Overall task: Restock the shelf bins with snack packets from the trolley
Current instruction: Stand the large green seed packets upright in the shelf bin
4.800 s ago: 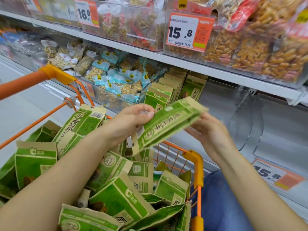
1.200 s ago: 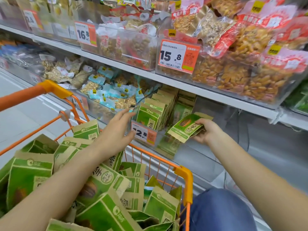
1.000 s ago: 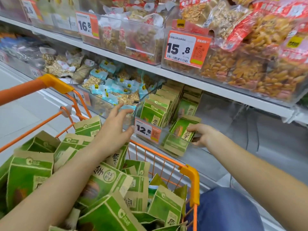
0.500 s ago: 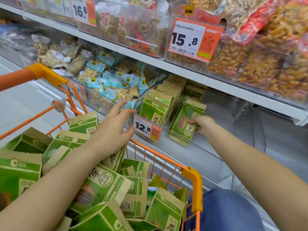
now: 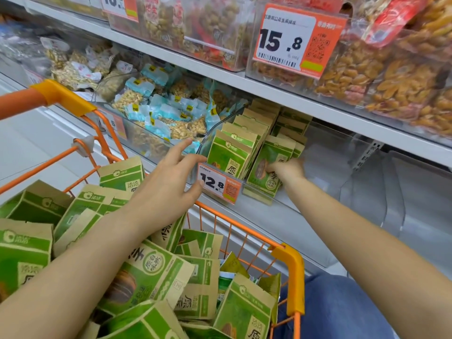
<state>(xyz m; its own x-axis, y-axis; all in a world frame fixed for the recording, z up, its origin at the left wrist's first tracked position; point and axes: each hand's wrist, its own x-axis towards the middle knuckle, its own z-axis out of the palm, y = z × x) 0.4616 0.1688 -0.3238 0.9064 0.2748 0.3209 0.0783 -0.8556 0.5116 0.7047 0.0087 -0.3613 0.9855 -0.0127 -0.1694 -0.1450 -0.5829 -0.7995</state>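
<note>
Here the green snack packet (image 5: 267, 167) stands nearly upright inside the clear shelf bin (image 5: 288, 204), its long axis running top to bottom and leaning slightly back toward the shelf, printed face turned outward to the aisle. It sits at the front of the right-hand row, just beside the upright row of matching packets (image 5: 234, 152) on its left. The right hand (image 5: 287, 170) reaches forward with the arm almost straight, fingers curled against the packet's face and right edge; it seems to be pinching the packet, though the thumb is hidden behind it. The left hand (image 5: 171, 182) hovers with fingers spread and relaxed, holding nothing, its fingertips near the bin's front corner and the thumb touching the left edge of the 12.8 price tag (image 5: 219, 184) clipped there. The two hands are apart, with the tag and the left row between them. Below both forearms, the orange trolley (image 5: 291, 277) holds a loose heap of green packets (image 5: 151, 272) lying at mixed angles.
</note>
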